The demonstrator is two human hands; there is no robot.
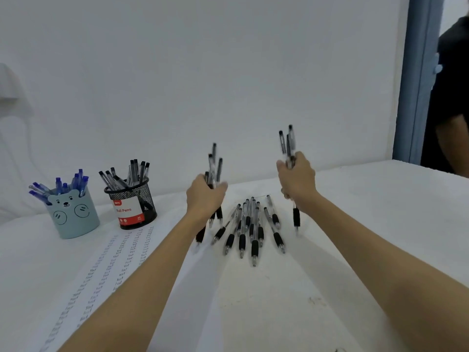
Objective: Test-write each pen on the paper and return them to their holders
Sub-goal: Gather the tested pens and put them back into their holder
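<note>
Two fistfuls of black pens are up off the table [355, 224]! The left hand [204, 196] grips one bunch [214, 163], the right hand [297, 181] clutches another [288, 143], tips pointing down. Between them a loose pile of pens [250, 227] lies on the white surface. Off to the left, the mesh holder [133, 204] carries black pens, the bear-faced cup [73, 214] blue ones, both at the head of the scribbled paper [101, 270].

Black-gripped pens [250, 229], black mesh holder [132, 199], pale-blue bear-faced holder [73, 214].
</note>
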